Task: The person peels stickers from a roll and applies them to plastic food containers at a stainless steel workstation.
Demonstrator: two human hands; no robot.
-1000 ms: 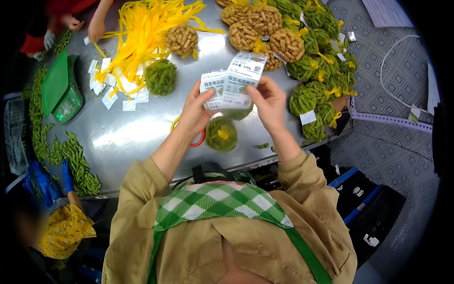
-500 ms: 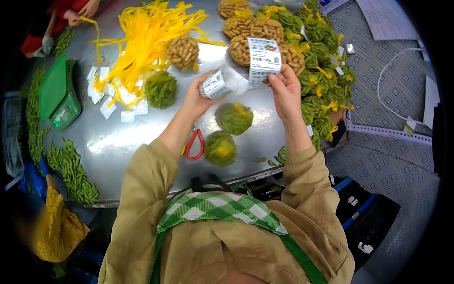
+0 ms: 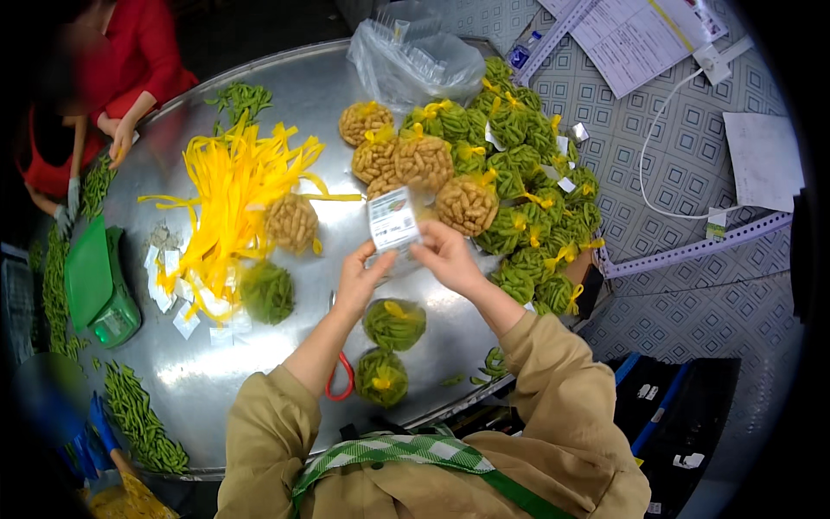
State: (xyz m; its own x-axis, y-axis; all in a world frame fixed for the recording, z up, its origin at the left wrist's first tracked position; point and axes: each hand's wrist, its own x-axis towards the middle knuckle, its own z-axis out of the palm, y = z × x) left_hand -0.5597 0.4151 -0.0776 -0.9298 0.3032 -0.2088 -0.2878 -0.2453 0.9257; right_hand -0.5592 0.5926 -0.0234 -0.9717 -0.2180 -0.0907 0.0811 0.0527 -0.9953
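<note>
Inside the counter's near edge (image 3: 474,400), left hand (image 3: 358,277) and right hand (image 3: 448,258), nearly closed, are pinching labels (image 3: 394,220), ideally keeping them flat.

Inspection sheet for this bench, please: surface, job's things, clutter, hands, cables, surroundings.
Surface: shiny metal table, loose edamame pods along its left side.
Job's things: white printed label strip, partly blurred; yellow-tied peanut bundles; yellow-tied edamame bundles.
Clutter: tangled yellow strips, loose white labels, red loop handle, crumpled clear plastic bag.
Grips: left hand and right hand both hold the label strip.
Cables: white cable looping to the table's right.
Surroundings: person in red upper left; papers upper right.
</note>
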